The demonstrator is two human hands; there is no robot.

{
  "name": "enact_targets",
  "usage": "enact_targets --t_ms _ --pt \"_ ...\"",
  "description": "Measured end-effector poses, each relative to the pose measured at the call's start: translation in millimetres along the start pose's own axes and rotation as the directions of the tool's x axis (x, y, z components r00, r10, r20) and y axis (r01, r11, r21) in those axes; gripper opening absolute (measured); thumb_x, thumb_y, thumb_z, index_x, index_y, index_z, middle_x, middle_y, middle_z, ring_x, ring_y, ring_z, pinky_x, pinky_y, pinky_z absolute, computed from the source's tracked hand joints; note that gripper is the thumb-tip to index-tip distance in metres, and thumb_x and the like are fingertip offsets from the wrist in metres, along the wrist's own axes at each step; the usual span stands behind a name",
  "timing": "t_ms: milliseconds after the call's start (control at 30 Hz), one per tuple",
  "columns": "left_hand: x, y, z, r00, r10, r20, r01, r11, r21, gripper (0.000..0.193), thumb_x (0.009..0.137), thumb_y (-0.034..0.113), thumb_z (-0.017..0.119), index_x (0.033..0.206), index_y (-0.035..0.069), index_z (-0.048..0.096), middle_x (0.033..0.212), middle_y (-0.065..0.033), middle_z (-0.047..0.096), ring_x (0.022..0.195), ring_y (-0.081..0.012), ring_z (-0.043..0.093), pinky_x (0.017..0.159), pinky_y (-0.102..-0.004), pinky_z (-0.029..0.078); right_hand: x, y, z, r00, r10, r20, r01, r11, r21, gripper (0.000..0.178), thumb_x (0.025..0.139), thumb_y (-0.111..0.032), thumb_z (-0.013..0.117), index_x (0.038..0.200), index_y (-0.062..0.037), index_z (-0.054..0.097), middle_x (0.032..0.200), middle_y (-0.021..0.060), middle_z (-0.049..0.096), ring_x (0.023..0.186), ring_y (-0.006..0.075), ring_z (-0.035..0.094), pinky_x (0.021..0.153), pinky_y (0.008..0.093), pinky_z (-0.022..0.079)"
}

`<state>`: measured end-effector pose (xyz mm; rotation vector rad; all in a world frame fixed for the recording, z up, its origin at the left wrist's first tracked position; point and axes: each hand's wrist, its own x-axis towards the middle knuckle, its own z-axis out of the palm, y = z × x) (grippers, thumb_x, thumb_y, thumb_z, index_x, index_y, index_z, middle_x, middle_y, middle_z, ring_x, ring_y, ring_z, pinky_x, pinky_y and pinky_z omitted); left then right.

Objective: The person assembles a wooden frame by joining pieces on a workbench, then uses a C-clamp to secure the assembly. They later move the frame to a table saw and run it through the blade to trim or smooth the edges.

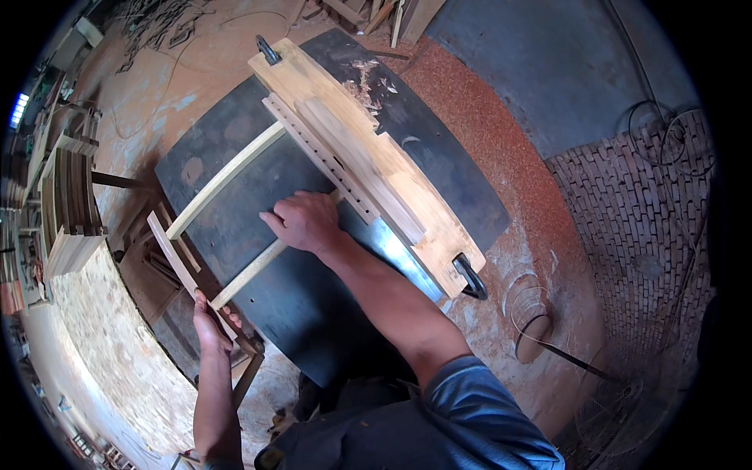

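Note:
A light wooden frame (227, 180) of slats lies over a dark tabletop (313, 313). Wrapped around the corner where its left rail meets the nearer slat is my left hand (211, 325). My right hand (304, 222) is closed on that nearer slat, close to its right end. Both slats run to a rail with a row of small dark holes (317, 157). This rail lies alongside a thick wooden beam (399, 184), with further strips between them. My palm hides part of the nearer slat.
Black metal clamps (268, 51) (470, 278) sit at the beam's two ends. Wood shavings (364, 82) lie on the tabletop's far part. Stacked curved wooden pieces (70, 204) stand at left. At right are a round-based item (534, 338) and a brick-patterned floor area (634, 211).

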<state>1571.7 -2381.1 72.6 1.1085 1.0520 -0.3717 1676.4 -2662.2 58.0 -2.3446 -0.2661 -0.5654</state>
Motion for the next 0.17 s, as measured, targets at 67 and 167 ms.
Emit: enact_targets --t_ms 67,167 --pt "5 5 0 1.0 0.0 -0.005 0.0 1.0 0.015 0.052 0.094 0.065 0.045 0.085 0.014 0.055 0.058 -0.0021 0.05 0.046 -0.0227 0.052 0.046 -0.0367 0.044 6 -1 2 1.0 0.004 0.011 -0.004 1.0 -0.005 0.036 0.079 -0.035 0.072 0.056 -0.0115 0.057 0.059 0.0089 0.062 0.059 0.0295 0.062 0.053 0.0453 0.049" --pt "14 14 1 1.0 0.002 0.013 -0.002 1.0 0.007 0.054 0.094 0.066 0.044 0.088 0.014 0.056 0.058 -0.0026 0.05 0.047 -0.0234 0.053 0.047 -0.0393 0.045 16 1 9 0.998 0.04 0.057 -0.04 0.999 0.001 0.036 0.079 -0.036 0.072 0.057 -0.0109 0.058 0.061 0.01 0.063 0.062 0.031 0.064 0.058 0.045 0.052"
